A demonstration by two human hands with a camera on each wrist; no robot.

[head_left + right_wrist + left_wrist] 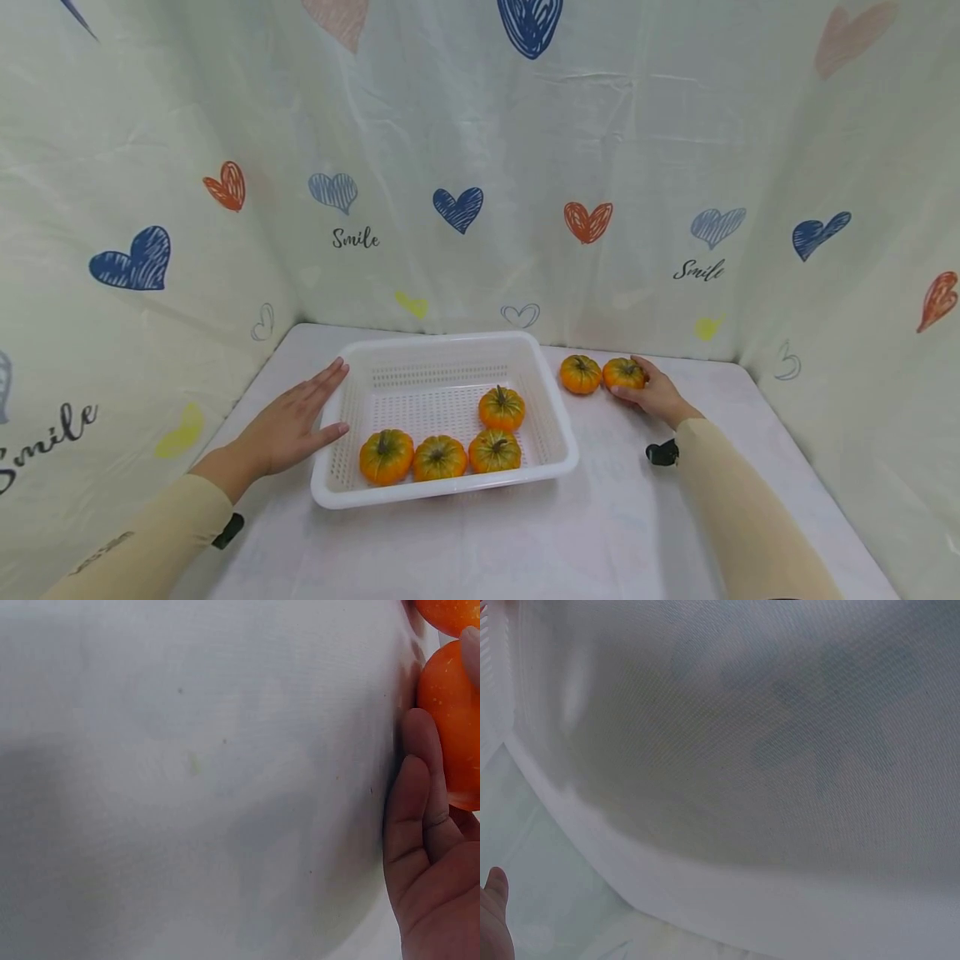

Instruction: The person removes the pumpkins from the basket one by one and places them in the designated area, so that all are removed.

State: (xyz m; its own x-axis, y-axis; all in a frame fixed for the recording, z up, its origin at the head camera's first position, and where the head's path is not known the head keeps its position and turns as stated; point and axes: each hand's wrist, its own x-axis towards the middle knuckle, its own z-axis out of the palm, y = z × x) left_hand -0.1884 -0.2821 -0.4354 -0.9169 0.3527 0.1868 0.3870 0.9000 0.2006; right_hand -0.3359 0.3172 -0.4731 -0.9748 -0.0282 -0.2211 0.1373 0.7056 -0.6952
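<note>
A white perforated plastic basket (420,407) sits on the table, with several small orange-and-green pumpkins (439,458) along its front and right side. My left hand (292,425) lies with straight, spread fingers at the basket's left rim; in the left wrist view only a bit of the hand (495,919) shows at the lower left edge. To the right of the basket, my right hand (656,393) holds a small pumpkin (622,373) between thumb and fingers, and the right wrist view shows fingers curved against its orange side (454,727). Another pumpkin (581,374) stands just left of it.
A white cloth covers the table (510,550). Behind and at both sides hangs a pale curtain (510,133) printed with hearts and the word "Smile", meeting the table's back edge. Dark wrist devices (663,452) show under both sleeves.
</note>
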